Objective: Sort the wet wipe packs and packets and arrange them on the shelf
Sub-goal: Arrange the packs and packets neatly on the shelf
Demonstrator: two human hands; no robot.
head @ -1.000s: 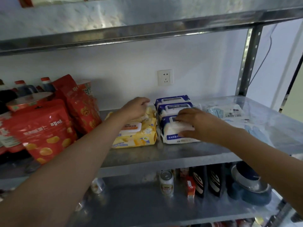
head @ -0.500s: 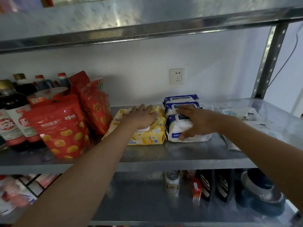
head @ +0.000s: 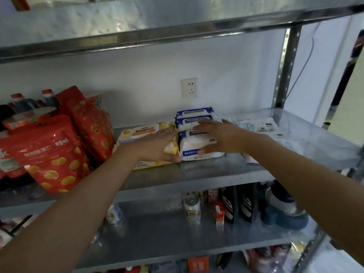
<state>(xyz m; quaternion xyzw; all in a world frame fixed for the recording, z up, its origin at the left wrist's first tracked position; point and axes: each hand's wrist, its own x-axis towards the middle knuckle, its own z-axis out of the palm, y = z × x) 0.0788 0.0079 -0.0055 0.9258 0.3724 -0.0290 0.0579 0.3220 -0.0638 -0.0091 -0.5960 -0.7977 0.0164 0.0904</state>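
A yellow wet wipe pack lies flat on the metal shelf. My left hand rests on its right end, fingers straight, thumb at the front edge. Right beside it, three blue-and-white wipe packs stand in a row from front to back: front, middle, rear. My right hand lies spread over the front one, fingertips reaching the middle one and thumb against its front face. Pale, see-through small packets lie to the right.
Red snack bags and dark bottles fill the shelf's left part. A wall socket sits behind the packs, and a perforated upright stands at the right. Below are a can, an orange carton, black pouches and a blue bowl.
My left hand has slid from the yellow pack's top to its right end beside the blue-and-white packs. My right hand has flattened and spread over the front blue-and-white pack.
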